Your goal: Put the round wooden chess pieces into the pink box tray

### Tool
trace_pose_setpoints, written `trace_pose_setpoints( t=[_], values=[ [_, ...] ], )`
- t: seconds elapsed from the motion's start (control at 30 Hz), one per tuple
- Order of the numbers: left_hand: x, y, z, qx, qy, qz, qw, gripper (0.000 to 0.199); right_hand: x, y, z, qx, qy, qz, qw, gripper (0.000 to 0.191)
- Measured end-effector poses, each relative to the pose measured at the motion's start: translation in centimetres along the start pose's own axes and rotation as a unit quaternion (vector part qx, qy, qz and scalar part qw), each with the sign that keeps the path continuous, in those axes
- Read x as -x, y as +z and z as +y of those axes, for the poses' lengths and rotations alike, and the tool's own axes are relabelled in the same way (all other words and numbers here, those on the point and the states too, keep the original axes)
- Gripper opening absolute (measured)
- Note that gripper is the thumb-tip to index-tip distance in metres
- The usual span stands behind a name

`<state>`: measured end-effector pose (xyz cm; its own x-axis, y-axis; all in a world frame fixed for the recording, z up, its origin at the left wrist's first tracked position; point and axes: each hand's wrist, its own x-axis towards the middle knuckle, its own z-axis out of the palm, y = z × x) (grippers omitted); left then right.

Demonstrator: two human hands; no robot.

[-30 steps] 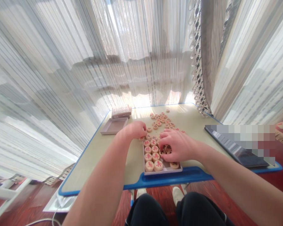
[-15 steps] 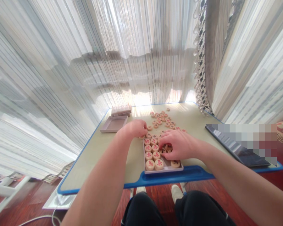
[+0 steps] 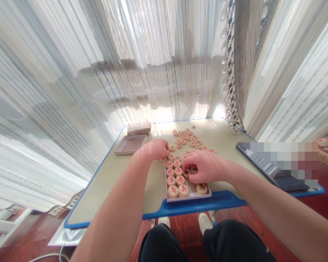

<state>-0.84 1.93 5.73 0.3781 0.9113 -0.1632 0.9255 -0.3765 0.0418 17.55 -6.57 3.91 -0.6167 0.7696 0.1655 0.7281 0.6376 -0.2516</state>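
A shallow open box (image 3: 191,198) lies at the table's near edge, holding wooden Chinese chess pieces. Red-lettered pieces (image 3: 183,190) fill its two left columns, and a black-lettered horse piece (image 3: 202,188) sits in the near right corner. My right hand (image 3: 203,165) reaches into the box, thumb and fingers closed around a black-lettered piece (image 3: 187,173). By the box's far left corner, my left hand (image 3: 159,148) is closed with fingers curled down; whatever they hold is hidden. One piece (image 3: 163,159) lies just under that hand.
Several loose chess pieces (image 3: 188,138) are scattered beyond the box. At the far left stand an empty box lid (image 3: 131,144) and a stacked packet (image 3: 139,127). A dark tablet (image 3: 270,171) rests on the right. Blue trim edges the table; curtains hang behind it.
The black-lettered piece under my right fingers sits slightly farther from me inside the box, and the hand has shifted a little with it. My left hand has hardly moved. The view has tilted slightly.
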Motion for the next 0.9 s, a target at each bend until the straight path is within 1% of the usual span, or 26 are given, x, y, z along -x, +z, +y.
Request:
trace_pose_setpoints(
  t=[0.13,0.23,0.33,0.5,0.6,0.63,0.7,0.77,0.83,0.9],
  values=[
    [-0.1,0.0,-0.1,0.0,-0.005,-0.006,1.0,0.034,0.1,0.0,0.0,-0.01,0.008,0.008,1.0,0.015],
    [-0.3,0.1,-0.2,0.002,-0.002,0.0,1.0,0.035,0.1,-0.1,0.2,-0.029,0.011,0.011,0.999,0.015],
    [-0.5,0.3,-0.4,-0.001,0.003,0.012,1.0,0.035,-0.1,-0.2,1.0,-0.048,0.032,0.038,0.998,0.017],
    [-0.9,0.6,-0.9,-0.004,0.029,0.058,0.998,0.035,-1.0,-0.3,3.2,-0.02,0.126,0.123,0.984,0.02],
    [-1.2,0.9,-1.1,0.009,0.013,0.067,0.998,0.04,-1.5,0.4,5.3,0.012,0.188,0.178,0.966,0.025],
    [-1.3,0.9,-1.1,0.007,0.019,0.088,0.996,0.041,-1.6,0.7,6.1,0.028,0.216,0.189,0.958,0.032],
    [-1.4,1.1,-0.8,0.006,0.037,0.137,0.99,0.041,-1.8,1.4,7.6,0.055,0.28,0.18,0.941,0.048],
    [-1.4,1.4,-0.3,0.02,0.062,0.168,0.984,0.039,-1.9,1.9,8.5,0.055,0.319,0.154,0.933,0.053],
    [-1.5,1.7,0.1,0.043,0.075,0.155,0.984,0.037,-2.0,1.9,8.9,0.035,0.309,0.136,0.941,0.048],
    [-1.6,2.0,0.5,0.058,0.075,0.135,0.986,0.039,-2.1,1.6,8.9,0.008,0.302,0.137,0.943,0.043]
  ],
)
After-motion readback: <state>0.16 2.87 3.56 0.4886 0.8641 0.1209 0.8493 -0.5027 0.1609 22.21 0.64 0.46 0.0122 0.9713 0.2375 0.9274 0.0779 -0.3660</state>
